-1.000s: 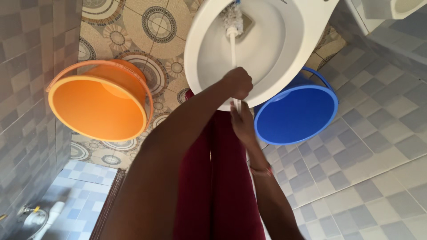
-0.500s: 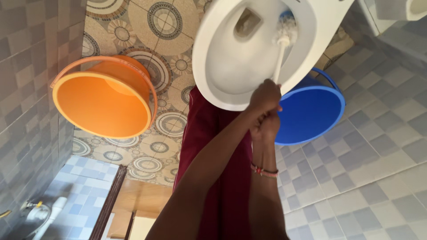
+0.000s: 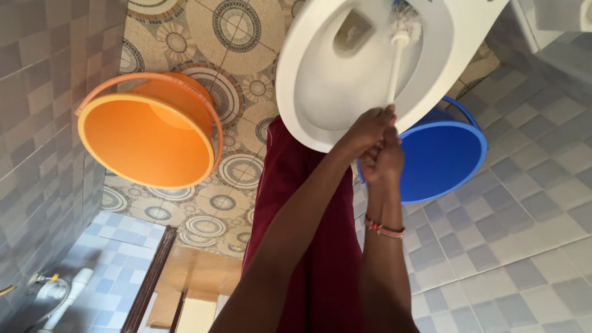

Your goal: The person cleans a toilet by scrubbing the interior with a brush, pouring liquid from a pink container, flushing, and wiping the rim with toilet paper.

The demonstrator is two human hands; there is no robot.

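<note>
Head camera: a person scrubs inside a white toilet bowl with a toilet brush, its bristle head pressed against the bowl's inner wall near the drain. The left hand and right hand are both clenched around the lower handle. The brush looks light, with a stiff shaft and possibly a wet, slippery grip. An orange bucket and a blue bucket flank the bowl.

Two buckets, orange and blue, one toilet, one brush.
</note>
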